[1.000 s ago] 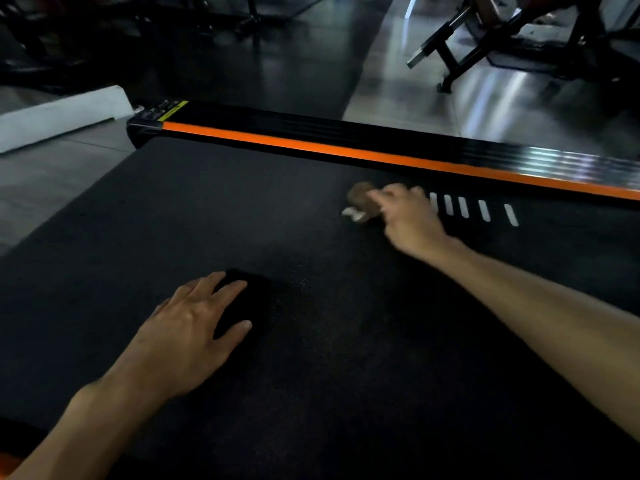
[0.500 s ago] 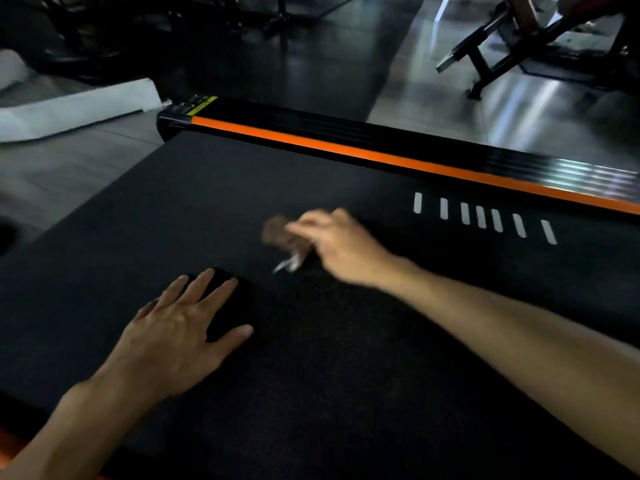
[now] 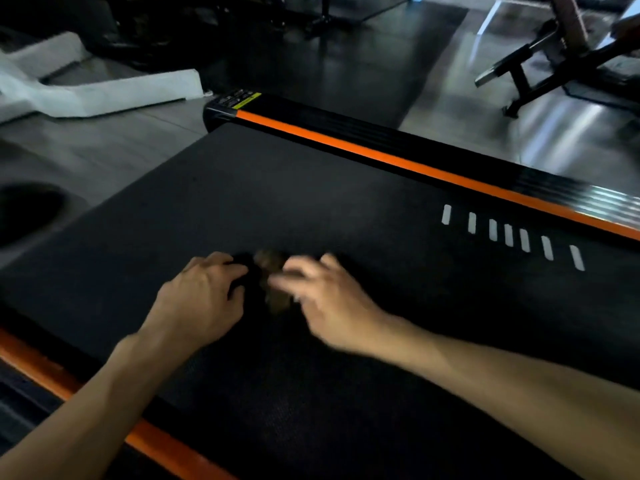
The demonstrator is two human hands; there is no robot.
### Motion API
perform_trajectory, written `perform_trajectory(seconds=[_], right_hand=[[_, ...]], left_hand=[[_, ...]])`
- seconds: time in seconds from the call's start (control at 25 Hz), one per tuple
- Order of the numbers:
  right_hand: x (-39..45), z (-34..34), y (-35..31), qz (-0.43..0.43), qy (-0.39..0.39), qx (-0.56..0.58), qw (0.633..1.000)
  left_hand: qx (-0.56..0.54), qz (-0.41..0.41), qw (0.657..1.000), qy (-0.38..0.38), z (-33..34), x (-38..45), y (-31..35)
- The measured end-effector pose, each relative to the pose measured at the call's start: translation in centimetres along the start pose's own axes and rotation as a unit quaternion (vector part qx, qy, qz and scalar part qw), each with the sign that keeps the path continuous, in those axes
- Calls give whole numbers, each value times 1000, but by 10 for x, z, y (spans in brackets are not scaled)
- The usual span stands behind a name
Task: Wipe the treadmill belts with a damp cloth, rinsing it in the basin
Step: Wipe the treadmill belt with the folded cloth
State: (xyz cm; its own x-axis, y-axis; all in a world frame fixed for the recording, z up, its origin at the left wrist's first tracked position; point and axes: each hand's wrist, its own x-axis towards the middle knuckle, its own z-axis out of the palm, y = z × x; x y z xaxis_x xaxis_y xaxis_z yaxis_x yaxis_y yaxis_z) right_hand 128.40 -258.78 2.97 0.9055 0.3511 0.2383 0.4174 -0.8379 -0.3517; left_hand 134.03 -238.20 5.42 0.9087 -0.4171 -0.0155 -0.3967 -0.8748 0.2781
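The black treadmill belt [image 3: 311, 202] fills the view, edged by an orange side rail [image 3: 398, 161]. My right hand [image 3: 325, 303] is blurred and holds a small brown cloth [image 3: 277, 292] low on the belt near the middle. My left hand [image 3: 201, 299] sits just left of the cloth, its fingers bent over a dark lump [image 3: 247, 275] on the belt. The dim light hides whether those fingers grip it. The two hands nearly touch, with the cloth between them.
Several white dashes [image 3: 509, 233] mark the belt to the right. A near orange rail [image 3: 152, 441] runs at lower left. White foam packing [image 3: 104, 95] lies on the floor at far left, beside a dark round shape [image 3: 27, 209]. A weight bench frame [image 3: 540, 67] stands at upper right.
My right hand has swept the brown cloth left and toward me, from near the white dashes to beside my left hand. My left hand's fingers have bent from flat.
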Motion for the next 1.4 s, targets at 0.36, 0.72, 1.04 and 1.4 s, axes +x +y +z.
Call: perform_trajectory(seconds=[0.36, 0.72, 1.04, 1.4], right_hand=[[28, -68, 147, 384, 148, -62, 909], [-22, 17, -47, -95, -25, 37, 995], [38, 5, 7, 175, 117, -62, 976], [37, 23, -40, -4, 48, -91, 995]], left_hand=[[37, 9, 999, 0, -7, -20, -12], [-76, -37, 990, 111, -24, -10, -42], [-61, -107, 983, 137, -43, -18, -81], [-62, -97, 986, 119, -44, -25, -95]])
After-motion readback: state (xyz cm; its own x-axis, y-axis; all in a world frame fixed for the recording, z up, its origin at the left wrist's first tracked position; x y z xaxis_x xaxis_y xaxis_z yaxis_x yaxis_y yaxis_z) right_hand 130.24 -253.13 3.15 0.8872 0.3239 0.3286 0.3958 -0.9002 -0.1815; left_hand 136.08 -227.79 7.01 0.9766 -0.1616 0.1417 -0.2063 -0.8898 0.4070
